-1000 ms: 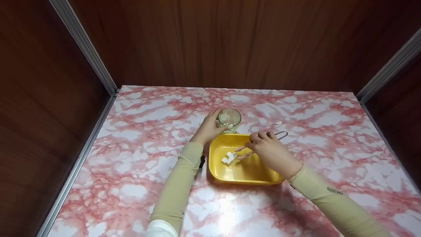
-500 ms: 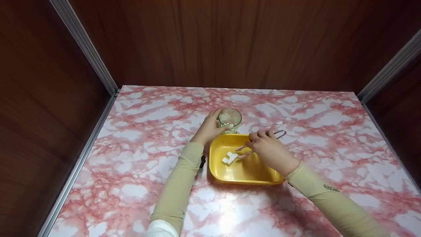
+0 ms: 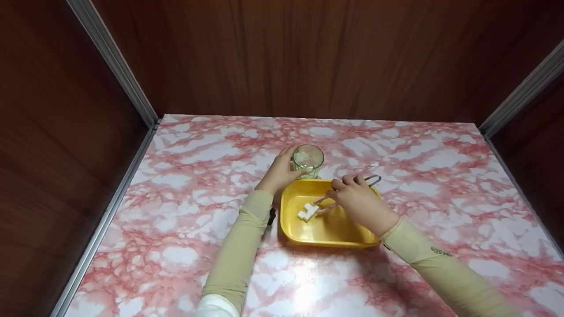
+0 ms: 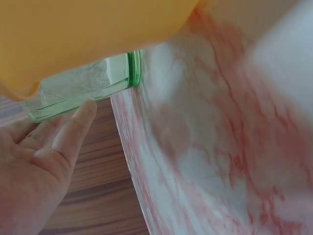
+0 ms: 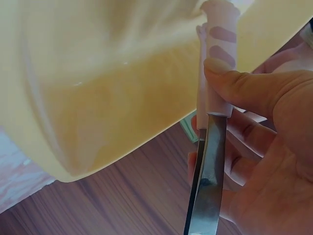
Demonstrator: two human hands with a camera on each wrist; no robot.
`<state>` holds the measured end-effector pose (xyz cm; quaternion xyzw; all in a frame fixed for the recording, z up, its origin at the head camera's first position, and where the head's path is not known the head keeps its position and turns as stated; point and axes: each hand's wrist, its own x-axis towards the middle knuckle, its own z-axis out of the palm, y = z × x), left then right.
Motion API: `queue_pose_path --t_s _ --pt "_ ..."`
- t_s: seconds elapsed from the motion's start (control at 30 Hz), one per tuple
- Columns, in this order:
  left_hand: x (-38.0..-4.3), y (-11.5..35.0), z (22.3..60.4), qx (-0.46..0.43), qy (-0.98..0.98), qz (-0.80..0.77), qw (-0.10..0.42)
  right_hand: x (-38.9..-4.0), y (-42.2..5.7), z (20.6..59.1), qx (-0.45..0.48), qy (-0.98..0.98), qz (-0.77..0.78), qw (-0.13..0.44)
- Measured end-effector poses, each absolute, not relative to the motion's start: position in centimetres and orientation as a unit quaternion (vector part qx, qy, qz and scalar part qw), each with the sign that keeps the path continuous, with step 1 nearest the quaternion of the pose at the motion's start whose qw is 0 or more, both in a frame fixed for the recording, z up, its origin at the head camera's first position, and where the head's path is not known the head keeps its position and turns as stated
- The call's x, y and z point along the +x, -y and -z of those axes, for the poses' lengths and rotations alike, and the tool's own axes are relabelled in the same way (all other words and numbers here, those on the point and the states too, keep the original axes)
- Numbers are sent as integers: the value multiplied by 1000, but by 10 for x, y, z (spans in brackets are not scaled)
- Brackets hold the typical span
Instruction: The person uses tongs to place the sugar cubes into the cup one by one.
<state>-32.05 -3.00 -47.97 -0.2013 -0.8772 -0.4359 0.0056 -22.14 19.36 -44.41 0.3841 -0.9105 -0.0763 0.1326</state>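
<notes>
Brittle hold, springy hold

On the red-and-white marbled tabletop [image 3: 176, 220] sits a yellow, rectangular, plastic-looking basin [image 3: 339, 231]. Just beyond is a green-tinted glass tumbler [image 3: 310, 159], probably fragile, its side grasped by the left hand's [image 3: 280, 172] fingers. The right hand [image 3: 363, 204] pinches pink-ended metal tongs [image 5: 216, 132], likely springy, their tips at small white blocks [image 3: 310, 211] inside the basin: presumably light, best nipped across opposite faces.
</notes>
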Motion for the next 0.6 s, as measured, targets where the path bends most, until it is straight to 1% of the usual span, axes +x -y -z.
queue_pose_path --t_s 0.3,0.6 --pt "-321 30 480 -208 875 438 12 -223 -190 444 384 910 82 132" --pt "-320 31 479 -199 877 438 -1 -223 -188 444 384 909 92 134"
